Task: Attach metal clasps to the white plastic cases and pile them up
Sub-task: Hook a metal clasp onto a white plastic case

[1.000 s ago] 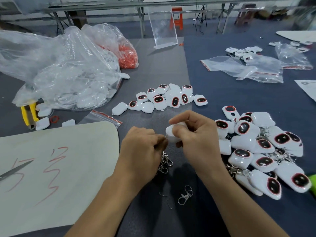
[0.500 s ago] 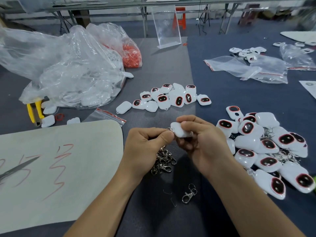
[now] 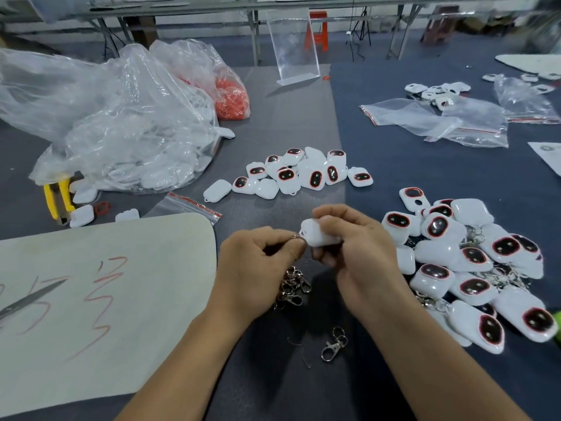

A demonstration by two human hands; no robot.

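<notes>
Over grey counter (image 3: 288, 117), mid-attachment: pinching clasp ring (image 3: 297, 236) in left hand (image 3: 255, 268) against white case (image 3: 317, 237) gripped in right hand (image 3: 361, 256). Next, likely: thread ring through, add to pile (image 3: 455, 256).

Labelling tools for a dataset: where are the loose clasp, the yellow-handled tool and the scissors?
loose clasp (image 3: 331, 349), head view, on its hook body
yellow-handled tool (image 3: 66, 194), head view, on one yellow handle
scissors (image 3: 33, 298), head view, on the blade
</notes>
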